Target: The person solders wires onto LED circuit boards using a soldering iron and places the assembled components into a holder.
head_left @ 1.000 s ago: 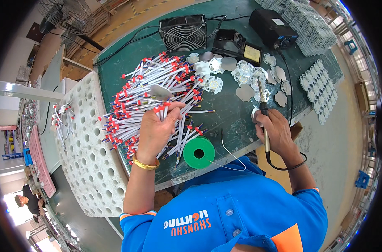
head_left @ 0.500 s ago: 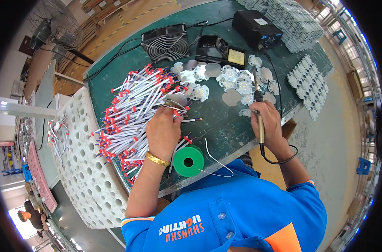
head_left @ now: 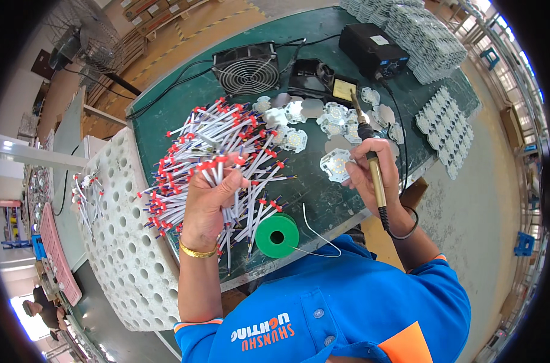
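My left hand [head_left: 203, 209] is closed round a few white cable pieces [head_left: 213, 172] with red collars, over the left part of the bench. Beneath it spreads a large pile of the same cables [head_left: 184, 145]. My right hand [head_left: 376, 172] grips a soldering iron [head_left: 378, 187], its tip pointing away near the yellow sponge [head_left: 344, 91]. Fingertips of that hand also touch a pale LED board [head_left: 335, 165], which shows its face. More LED boards and grey discs [head_left: 336, 116] lie beyond. A green solder spool [head_left: 276, 236] stands near the front edge, its wire end curling up.
A small metal-grilled fan [head_left: 248, 74], an iron stand [head_left: 311, 75] and a black soldering station [head_left: 373, 47] line the back. Stacked boards [head_left: 429, 45] and a board panel [head_left: 445, 130] lie at right. A white perforated foam slab [head_left: 120, 236] flanks the bench's left.
My left hand has moved left, away from a grey disc, and now holds cables. The iron's tip has swung up and left. The board at my right fingers has turned from edge-on to face-on.
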Demonstrator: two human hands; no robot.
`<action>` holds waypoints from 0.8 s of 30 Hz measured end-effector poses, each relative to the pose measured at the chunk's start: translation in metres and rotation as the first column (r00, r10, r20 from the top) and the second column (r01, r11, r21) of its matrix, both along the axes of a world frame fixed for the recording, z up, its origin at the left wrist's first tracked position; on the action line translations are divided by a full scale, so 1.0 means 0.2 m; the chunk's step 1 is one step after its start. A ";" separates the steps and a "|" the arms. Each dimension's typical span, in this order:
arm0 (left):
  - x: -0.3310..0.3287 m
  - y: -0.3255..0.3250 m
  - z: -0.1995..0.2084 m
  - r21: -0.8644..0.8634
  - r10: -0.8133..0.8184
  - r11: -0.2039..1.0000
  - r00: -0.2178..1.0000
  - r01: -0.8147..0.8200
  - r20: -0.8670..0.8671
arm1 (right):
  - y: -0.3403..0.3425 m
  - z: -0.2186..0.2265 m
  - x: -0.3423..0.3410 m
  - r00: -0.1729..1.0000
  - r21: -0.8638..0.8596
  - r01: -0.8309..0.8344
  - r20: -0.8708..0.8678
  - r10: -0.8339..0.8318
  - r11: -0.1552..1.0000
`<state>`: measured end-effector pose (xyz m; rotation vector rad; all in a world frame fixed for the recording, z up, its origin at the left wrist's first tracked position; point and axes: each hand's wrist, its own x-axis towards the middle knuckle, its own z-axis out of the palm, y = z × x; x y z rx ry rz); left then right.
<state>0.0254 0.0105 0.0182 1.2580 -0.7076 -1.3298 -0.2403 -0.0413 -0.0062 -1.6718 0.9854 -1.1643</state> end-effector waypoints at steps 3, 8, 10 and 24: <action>-0.02 0.02 0.00 0.003 -0.071 0.997 0.990 0.072 -0.118 | -0.02 0.06 0.07 0.993 -0.061 -0.094 -0.083 0.089 0.994; -0.15 0.01 -0.07 -0.059 -0.119 0.991 0.993 0.119 0.014 | -0.03 0.12 0.19 0.919 -0.166 -0.336 -0.271 0.285 0.927; -0.17 0.00 -0.10 -0.131 -0.151 0.979 0.986 0.159 0.069 | -0.04 0.11 0.22 0.922 -0.204 -0.346 -0.256 0.291 0.916; -0.22 -0.02 -0.07 0.003 -0.255 0.967 0.967 0.255 -0.023 | -0.07 0.08 0.32 0.998 -0.335 0.003 -0.057 -0.024 0.942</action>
